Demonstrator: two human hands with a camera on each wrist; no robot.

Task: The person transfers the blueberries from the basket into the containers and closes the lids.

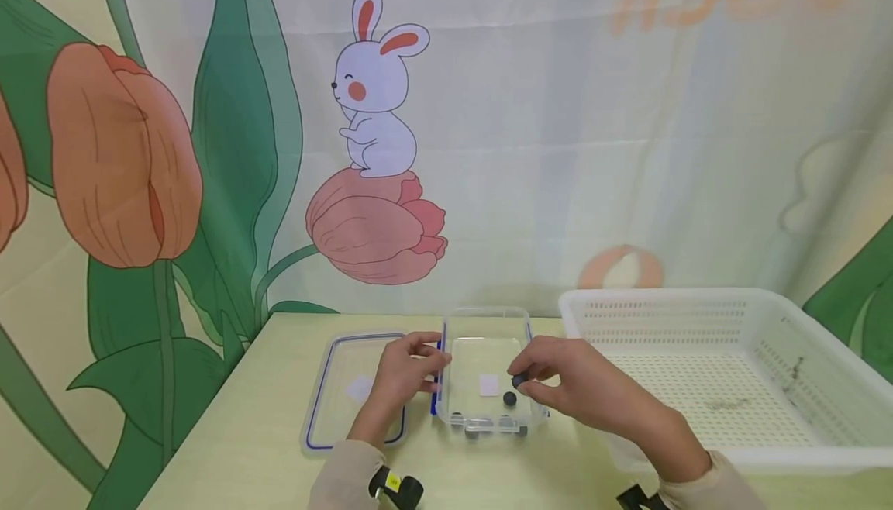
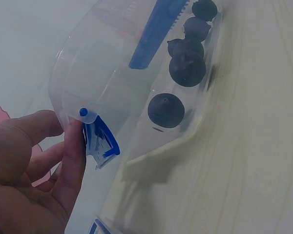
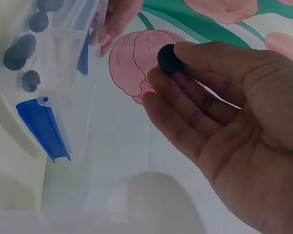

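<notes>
A clear plastic food container (image 1: pixel 481 425) with blue side clips stands on the table. Its left rim is pinched by my left hand (image 1: pixel 407 370), thumb over the edge and fingers outside near a blue clip (image 2: pixel 101 141). Several dark blueberries (image 2: pixel 187 68) lie along the bottom of the container, one (image 1: pixel 510 399) apart from the group. Over the container's right side, my right hand (image 1: pixel 568 378) pinches a single blueberry (image 3: pixel 170 58) between thumb and fingertips. The other fingers of that hand are loosely bent.
Left of the container lies its clear lid (image 1: pixel 322 394) with a blue seal. A large white perforated basket (image 1: pixel 698 460) stands to the right, close to my right forearm. Behind the table (image 1: pixel 244 448) hangs a printed curtain (image 1: pixel 502 146) with a rabbit and tulips.
</notes>
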